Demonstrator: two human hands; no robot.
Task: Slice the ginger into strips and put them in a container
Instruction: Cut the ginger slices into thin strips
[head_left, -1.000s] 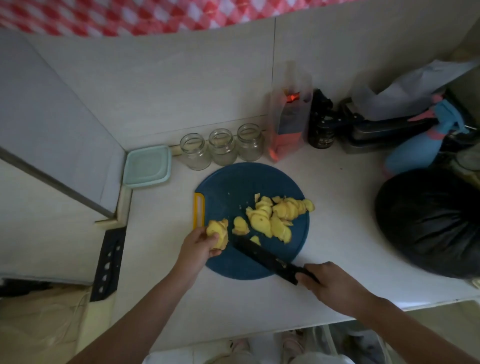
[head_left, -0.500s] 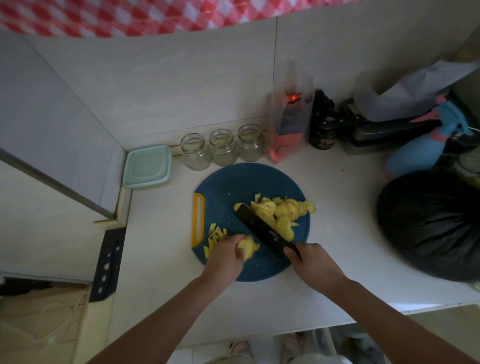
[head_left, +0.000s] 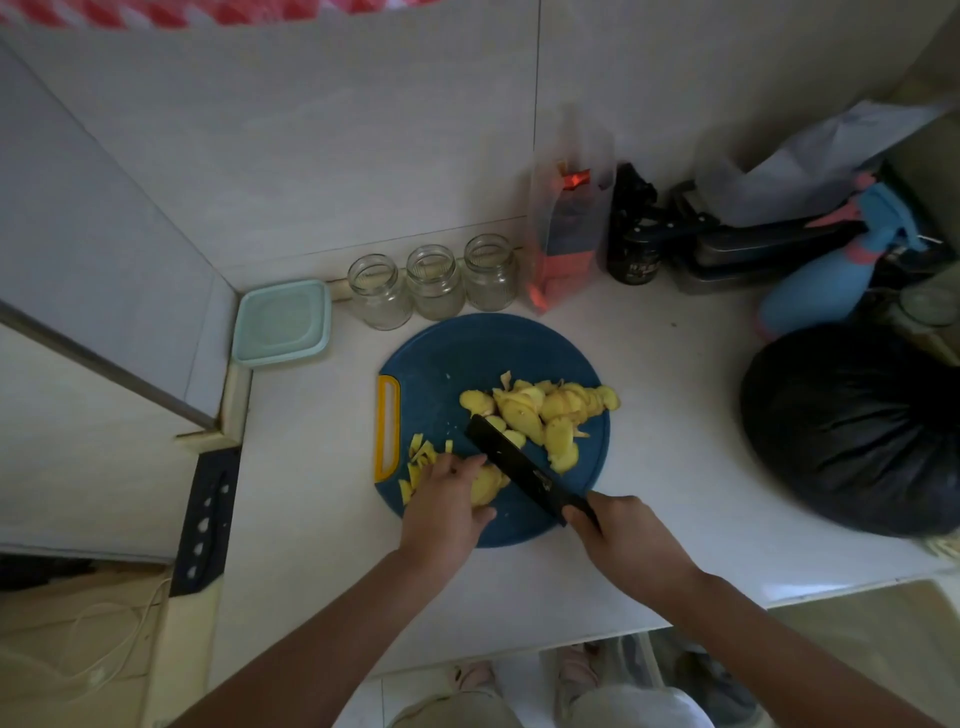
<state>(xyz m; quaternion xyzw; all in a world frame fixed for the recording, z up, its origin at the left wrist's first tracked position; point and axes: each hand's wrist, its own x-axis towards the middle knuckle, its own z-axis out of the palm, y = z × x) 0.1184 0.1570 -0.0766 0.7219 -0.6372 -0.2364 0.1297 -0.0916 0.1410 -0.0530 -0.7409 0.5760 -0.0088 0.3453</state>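
Here, the left grip (head_left: 447, 506) is curled over a small stack of ginger slices (head_left: 485, 488) and presses it down on the blue cutting board (head_left: 467, 353). The right grip (head_left: 623, 540) is wrapped round the handle of the black knife (head_left: 519, 467). The blade runs forward and leftward from that grip and lies just to the right of the left grip's fingers. I cannot tell whether the edge already touches the board.

Cut strips (head_left: 418, 462) lie just ahead and to the left of the left grip. A bigger pile of uncut slices (head_left: 545, 415) sits beyond the blade, ahead of the right grip.

The slices look light, stiff and fibrous. Their cut faces are probably damp, so a stack is likely to slide apart under the blade. It is best held from above, close to the cut line, with the fingertips tucked back from the edge.

The strips are thin and loose and will scatter if they are pushed. They should be pinched up in a bunch or lifted on the flat of the blade.

The pale green container (head_left: 283, 322) stands on the bench (head_left: 675, 441), off the board, well ahead and to the left of the left grip. It appears to be lidded. 3 open glass jars (head_left: 434, 288) stand straight ahead, past the board.
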